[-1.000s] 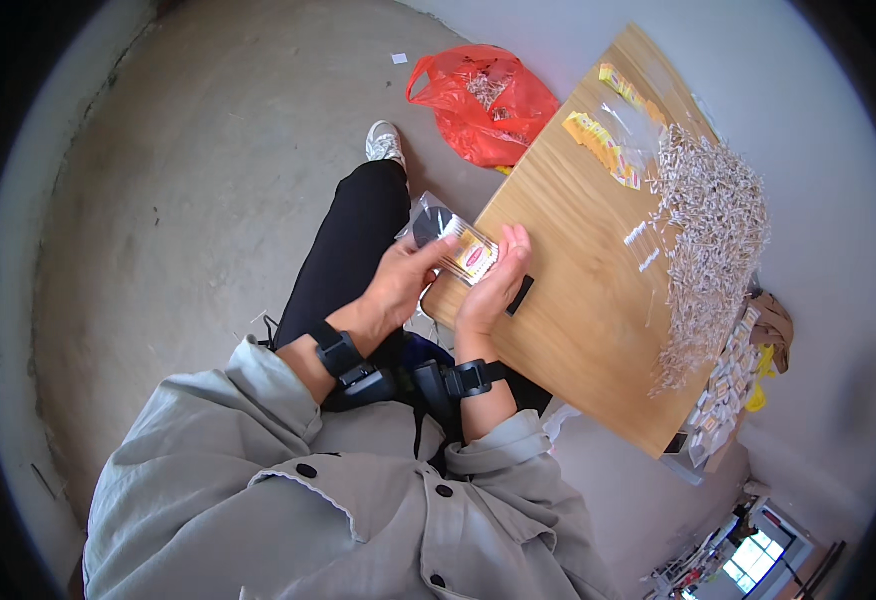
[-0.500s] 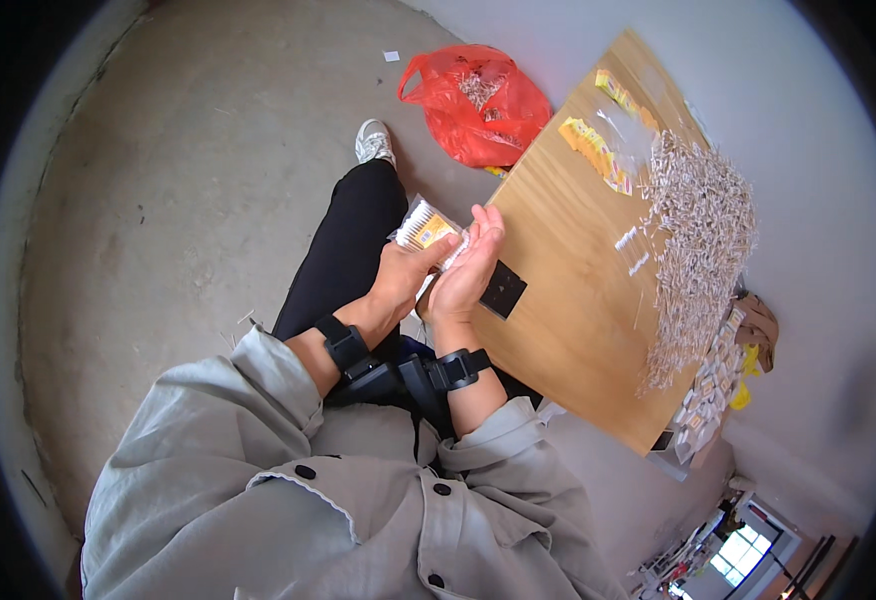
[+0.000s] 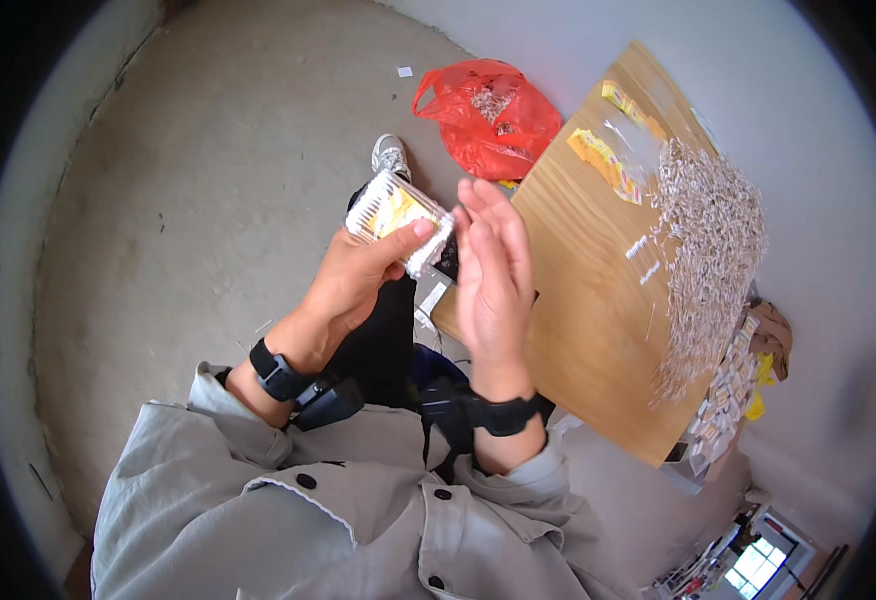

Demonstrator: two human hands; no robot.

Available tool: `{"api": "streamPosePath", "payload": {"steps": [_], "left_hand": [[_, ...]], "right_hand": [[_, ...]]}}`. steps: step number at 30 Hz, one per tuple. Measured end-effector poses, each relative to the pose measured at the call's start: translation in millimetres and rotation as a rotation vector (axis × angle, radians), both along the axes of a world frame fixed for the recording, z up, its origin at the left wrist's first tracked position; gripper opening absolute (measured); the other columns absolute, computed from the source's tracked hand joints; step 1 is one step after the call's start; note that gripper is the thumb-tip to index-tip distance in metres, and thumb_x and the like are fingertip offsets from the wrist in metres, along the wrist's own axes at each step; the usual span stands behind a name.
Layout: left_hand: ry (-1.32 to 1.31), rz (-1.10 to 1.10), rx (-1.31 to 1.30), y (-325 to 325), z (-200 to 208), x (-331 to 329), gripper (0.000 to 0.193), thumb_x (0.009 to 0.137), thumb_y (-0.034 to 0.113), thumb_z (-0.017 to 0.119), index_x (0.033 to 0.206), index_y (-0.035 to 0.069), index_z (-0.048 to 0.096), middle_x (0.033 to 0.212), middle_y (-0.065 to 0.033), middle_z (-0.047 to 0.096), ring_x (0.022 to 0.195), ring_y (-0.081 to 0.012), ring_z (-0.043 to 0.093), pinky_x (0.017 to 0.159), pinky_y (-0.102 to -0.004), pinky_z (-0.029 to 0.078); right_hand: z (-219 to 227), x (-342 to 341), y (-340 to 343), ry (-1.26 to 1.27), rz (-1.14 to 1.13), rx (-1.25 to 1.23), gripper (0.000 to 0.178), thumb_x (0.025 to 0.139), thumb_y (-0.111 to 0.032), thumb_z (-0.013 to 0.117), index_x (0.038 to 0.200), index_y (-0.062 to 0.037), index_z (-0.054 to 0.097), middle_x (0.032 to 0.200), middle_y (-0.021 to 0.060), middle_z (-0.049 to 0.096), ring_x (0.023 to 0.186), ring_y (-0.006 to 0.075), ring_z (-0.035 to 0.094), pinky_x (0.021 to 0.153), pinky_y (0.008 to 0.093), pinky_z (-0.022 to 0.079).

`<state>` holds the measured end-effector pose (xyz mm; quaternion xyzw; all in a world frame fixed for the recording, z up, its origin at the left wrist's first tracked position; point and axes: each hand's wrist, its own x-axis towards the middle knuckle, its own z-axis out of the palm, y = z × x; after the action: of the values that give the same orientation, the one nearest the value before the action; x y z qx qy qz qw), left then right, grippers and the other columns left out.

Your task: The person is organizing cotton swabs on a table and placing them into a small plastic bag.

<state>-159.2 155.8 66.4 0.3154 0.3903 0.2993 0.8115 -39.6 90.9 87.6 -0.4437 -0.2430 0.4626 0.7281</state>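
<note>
A clear pack of cotton swabs (image 3: 378, 212) with a yellow label is in my left hand (image 3: 343, 275), the thumb pressed over its face. My right hand (image 3: 496, 275) stands upright beside the pack's right end, fingers stretched out and palm turned toward it. Whether that palm touches the pack, I cannot tell. Right of both hands lies a wooden table (image 3: 583, 310). A large heap of loose cotton swabs (image 3: 710, 235) covers its far right side. A few swabs (image 3: 638, 246) lie apart from the heap, nearer my right hand.
Yellow printed cards (image 3: 603, 163) and clear plastic lie at the table's far end. A red plastic bag (image 3: 518, 120) with swabs inside sits on the floor. Several filled packs (image 3: 718, 410) are piled beyond the table's right edge, near a brown item (image 3: 773, 332).
My hands have drawn apart and come up closer to the view. The pack has moved left with my left hand, and my right hand has come away from around its end.
</note>
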Motion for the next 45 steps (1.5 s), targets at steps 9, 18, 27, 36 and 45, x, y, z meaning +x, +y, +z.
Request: {"api": "streamPosePath", "payload": {"steps": [9,18,27,36,45], "left_hand": [[-0.165,-0.33,-0.257,-44.6,26.7,1.1,0.025,0.086,0.017,0.07,0.108,0.006,0.064,0.095,-0.0022,0.066,0.084,-0.0123,0.063,0.073,-0.0269,0.051],[-0.182,-0.315,-0.325,-76.7,58.3,5.5,0.022,0.089,0.021,0.067,0.106,0.01,0.062,0.089,0.0006,0.066,0.07,-0.0039,0.058,0.047,-0.0176,0.034],[-0.266,-0.406,-0.256,-80.2,46.6,17.6,0.027,0.089,0.024,0.066,0.111,0.01,0.06,0.098,-0.0005,0.067,0.079,-0.0056,0.062,0.049,-0.0181,0.039],[-0.311,-0.247,-0.286,-92.8,36.4,55.5,0.028,0.093,0.023,0.061,0.115,0.006,0.057,0.101,-0.0053,0.066,0.091,-0.0157,0.064,0.075,-0.0306,0.053],[-0.301,-0.457,-0.1,-93.2,18.8,43.3,0.021,0.086,0.011,0.067,0.106,0.008,0.064,0.108,-0.0026,0.067,0.101,-0.0114,0.06,0.091,-0.0284,0.044]], "right_hand": [[21.0,34.4,-79.9,-0.187,0.154,-0.16,0.017,0.086,0.0,0.065,0.1,-0.0005,0.058,0.09,0.0014,0.061,0.083,0.0061,0.057,0.077,0.0208,0.048],[38.3,13.3,-121.7,-0.298,-0.099,-0.007,0.019,0.087,0.0,0.064,0.104,-0.0003,0.056,0.089,0.0019,0.06,0.08,0.0062,0.057,0.074,0.0213,0.049],[35.8,15.0,-131.3,-0.33,-0.174,-0.083,0.03,0.09,-0.004,0.06,0.118,0.0008,0.05,0.086,0.0048,0.059,0.073,0.0086,0.057,0.07,0.0235,0.05],[27.0,2.1,-132.9,-0.399,-0.345,-0.092,0.026,0.088,-0.007,0.065,0.111,0.0012,0.055,0.104,0.0055,0.055,0.091,0.0113,0.058,0.071,0.023,0.049],[7.4,28.5,-149.3,-0.223,-0.44,-0.202,0.015,0.088,-0.003,0.065,0.101,-0.0006,0.06,0.092,0.0009,0.06,0.086,0.0067,0.056,0.073,0.0208,0.045]]}}
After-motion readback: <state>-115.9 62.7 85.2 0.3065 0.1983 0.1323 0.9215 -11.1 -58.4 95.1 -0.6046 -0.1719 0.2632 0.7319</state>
